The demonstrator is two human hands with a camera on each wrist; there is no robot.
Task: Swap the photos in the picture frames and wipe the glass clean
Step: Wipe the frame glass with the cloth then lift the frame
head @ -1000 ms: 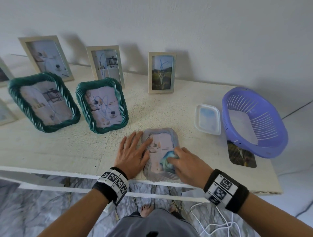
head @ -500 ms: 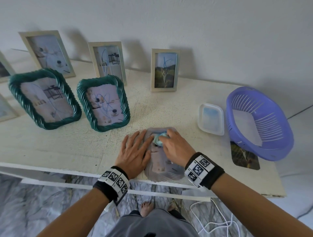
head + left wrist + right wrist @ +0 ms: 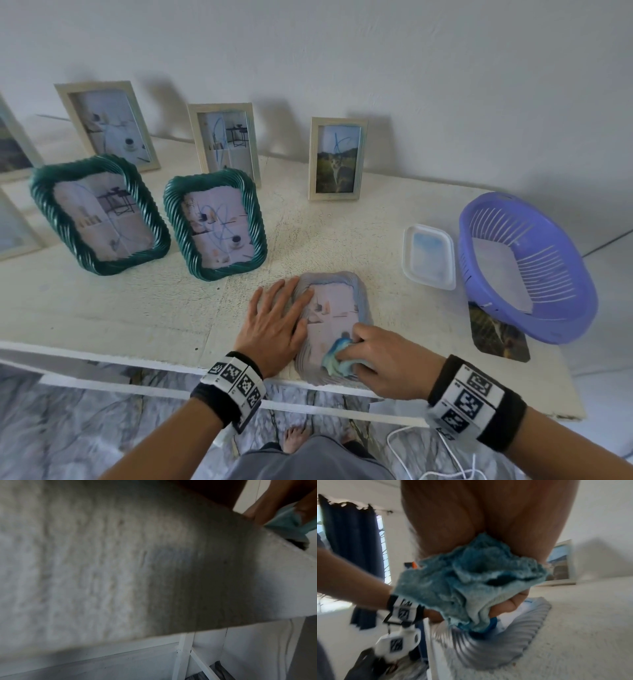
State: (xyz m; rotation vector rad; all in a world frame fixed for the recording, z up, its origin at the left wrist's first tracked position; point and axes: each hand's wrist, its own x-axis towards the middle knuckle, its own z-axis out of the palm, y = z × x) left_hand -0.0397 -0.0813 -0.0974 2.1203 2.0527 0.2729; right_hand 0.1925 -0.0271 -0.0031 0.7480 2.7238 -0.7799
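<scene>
A grey ribbed picture frame (image 3: 334, 298) lies flat at the table's front edge, also seen in the right wrist view as the grey frame (image 3: 505, 646). My left hand (image 3: 274, 322) lies flat with straight fingers on the frame's left rim and the table. My right hand (image 3: 380, 359) grips a bunched blue cloth (image 3: 337, 356) and presses it on the near part of the glass. The cloth (image 3: 462, 585) fills the right wrist view; a corner of the cloth (image 3: 288, 519) shows in the left wrist view.
Two green ribbed frames (image 3: 99, 216) (image 3: 217, 219) lean at the left. Pale wooden frames (image 3: 337, 159) stand along the wall. A white plastic lid (image 3: 430, 257), a purple basket (image 3: 527, 263) and a loose photo (image 3: 496, 334) lie at the right. The table edge (image 3: 137, 359) runs close to me.
My right hand with the cloth has swept from the far end of the glass back to the near end. The left hand has stayed on the frame.
</scene>
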